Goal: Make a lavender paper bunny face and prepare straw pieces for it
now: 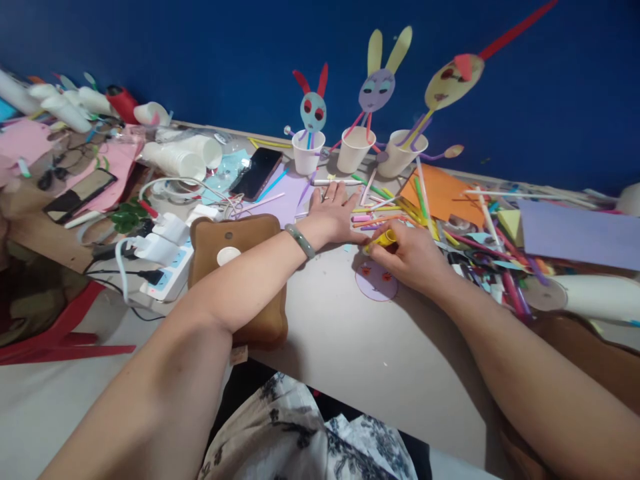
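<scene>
A short yellow cylinder (385, 237) is gripped between the thumb and fingers of the right hand (413, 257), just above the purple face cutout (373, 285), whose upper right edge is partly covered by that hand. The left hand (331, 212) is held open, palm down, with fingers spread over the coloured sticks (383, 219); whether anything is pressed beneath it cannot be told. Room for movement is offered by the pale tabletop (345, 340) between the cutout and the near edge. That stretch is bounded on the left by a brown cushion (250, 233), while the far side is lined by three paper cups (309, 160).
</scene>
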A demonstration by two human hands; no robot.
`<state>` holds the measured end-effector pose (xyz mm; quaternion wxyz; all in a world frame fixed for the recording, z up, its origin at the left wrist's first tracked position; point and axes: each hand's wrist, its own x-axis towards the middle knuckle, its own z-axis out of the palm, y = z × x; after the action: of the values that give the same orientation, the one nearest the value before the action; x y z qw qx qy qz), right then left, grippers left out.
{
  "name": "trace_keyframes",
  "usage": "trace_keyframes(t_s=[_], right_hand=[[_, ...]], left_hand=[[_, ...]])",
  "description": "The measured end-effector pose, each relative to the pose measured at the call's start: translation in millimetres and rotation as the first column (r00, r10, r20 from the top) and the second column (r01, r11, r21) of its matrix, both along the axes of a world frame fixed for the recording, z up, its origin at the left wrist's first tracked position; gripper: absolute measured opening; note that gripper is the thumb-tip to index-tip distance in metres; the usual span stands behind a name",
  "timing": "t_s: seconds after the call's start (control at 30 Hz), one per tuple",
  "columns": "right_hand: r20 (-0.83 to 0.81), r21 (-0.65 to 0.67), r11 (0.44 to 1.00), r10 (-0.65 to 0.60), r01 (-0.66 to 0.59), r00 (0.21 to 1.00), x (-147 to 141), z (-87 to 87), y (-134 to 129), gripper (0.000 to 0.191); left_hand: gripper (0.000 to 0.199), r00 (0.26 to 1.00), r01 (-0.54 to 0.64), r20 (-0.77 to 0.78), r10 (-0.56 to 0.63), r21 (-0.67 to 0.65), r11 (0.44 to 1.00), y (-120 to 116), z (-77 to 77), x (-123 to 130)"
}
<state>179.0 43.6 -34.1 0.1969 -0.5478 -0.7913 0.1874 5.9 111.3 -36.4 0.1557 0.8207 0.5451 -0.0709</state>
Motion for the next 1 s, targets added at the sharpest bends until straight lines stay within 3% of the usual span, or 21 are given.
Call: trace_keyframes(t_s=[0.23, 0.4, 0.6, 0.8, 1.0], right_hand=[[0.034, 0.007, 1.0, -0.03, 0.03, 0.999, -5.5, 1.0, -5.1, 0.012], [-0.042, -0.01, 0.999, -0.045, 0.045, 0.998, -4.0, 1.4, -5.3, 0.011], [-0.126, 0.1, 0.982, -0.145, 0.158, 0.981, 2.0, 0.2, -1.9, 0.012], [-0.039, 0.052, 0.997, -0.058, 0.06, 0.998, -3.4, -6.1, -1.5, 0.011], [-0.004, 0.011, 0.998, -0.062, 0.062, 0.998, -7.8, -1.0, -5.1, 0.011]], left_hand=[[0.111, 1.0, 0.0, 0.003, 0.0, 0.004, 1.0, 0.2, -0.2, -0.6], [0.114, 1.0, 0.0, 0.002, 0.0, 0.001, 1.0, 0.5, 0.1, -1.1], [0.121, 1.0, 0.013, 0.009, -0.014, 0.027, 1.0, 1.8, -2.4, -1.3], [0.119, 1.0, -0.008, -0.001, 0.008, 0.011, 1.0, 2.2, -0.2, 0.9], [0.12, 1.0, -0.007, 0.008, 0.007, 0.018, 1.0, 1.0, -0.5, -0.2]])
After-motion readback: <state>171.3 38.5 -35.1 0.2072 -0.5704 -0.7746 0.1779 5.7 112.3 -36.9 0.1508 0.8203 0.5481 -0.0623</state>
